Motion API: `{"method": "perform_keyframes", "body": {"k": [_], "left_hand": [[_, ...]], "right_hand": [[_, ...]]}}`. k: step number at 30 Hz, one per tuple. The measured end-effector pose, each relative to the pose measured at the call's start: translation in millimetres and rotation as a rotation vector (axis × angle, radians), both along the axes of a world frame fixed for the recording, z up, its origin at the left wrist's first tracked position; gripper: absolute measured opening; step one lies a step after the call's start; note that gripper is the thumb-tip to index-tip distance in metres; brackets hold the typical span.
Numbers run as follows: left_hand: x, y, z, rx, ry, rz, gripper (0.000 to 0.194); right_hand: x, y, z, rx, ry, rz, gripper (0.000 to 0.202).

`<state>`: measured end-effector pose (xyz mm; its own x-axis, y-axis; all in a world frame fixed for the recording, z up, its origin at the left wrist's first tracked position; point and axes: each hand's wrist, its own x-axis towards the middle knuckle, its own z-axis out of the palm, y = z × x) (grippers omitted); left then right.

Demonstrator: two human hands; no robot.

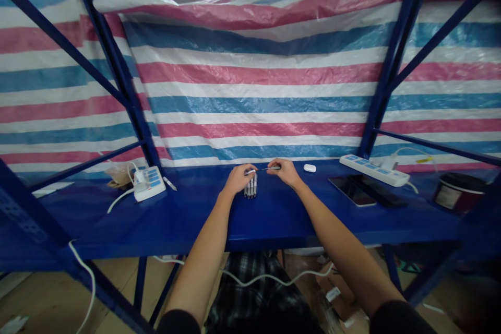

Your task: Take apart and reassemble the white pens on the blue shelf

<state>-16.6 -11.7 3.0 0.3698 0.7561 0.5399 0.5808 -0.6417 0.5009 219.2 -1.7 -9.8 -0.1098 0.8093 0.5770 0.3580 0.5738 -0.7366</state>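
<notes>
Several pens (250,189) with pale barrels and dark ends lie side by side in a row on the blue shelf table (274,219). My left hand (236,179) is closed above their left side, pinching a short white pen piece (250,171) that points right. Opposite it, my right hand (285,170) is closed on a slim pen part (273,168), its thin dark end pointing left. A small gap separates the two pieces. Whether they are cap and barrel is too small to tell.
A white earbud case (309,168) lies right of my hands. Farther right are two phones (352,190), a power strip (373,170) and a dark tub (458,192). At left sit another power strip (150,184) and a marker (169,183). Blue posts (395,62) frame a striped sheet (258,73).
</notes>
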Motion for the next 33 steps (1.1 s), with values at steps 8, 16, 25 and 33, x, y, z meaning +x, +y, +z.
{"method": "perform_keyframes", "body": {"k": [8, 16, 25, 33], "left_hand": [[2, 0, -3.1, 0.002, 0.016, -0.060, 0.025], [3, 1, -4.1, -0.054, -0.049, -0.084, 0.020], [5, 1, -2.5, -0.083, -0.132, -0.094, 0.022], [5, 0, -0.9, -0.116, -0.134, -0.123, 0.021]], "right_hand": [[-9, -4, -2.0, 0.006, -0.052, 0.029, 0.024], [-8, -8, 2.6, 0.029, -0.122, 0.050, 0.018], [-20, -4, -6.0, -0.007, -0.043, 0.159, 0.026], [-19, -9, 0.0, 0.030, -0.048, 0.165, 0.022]]}}
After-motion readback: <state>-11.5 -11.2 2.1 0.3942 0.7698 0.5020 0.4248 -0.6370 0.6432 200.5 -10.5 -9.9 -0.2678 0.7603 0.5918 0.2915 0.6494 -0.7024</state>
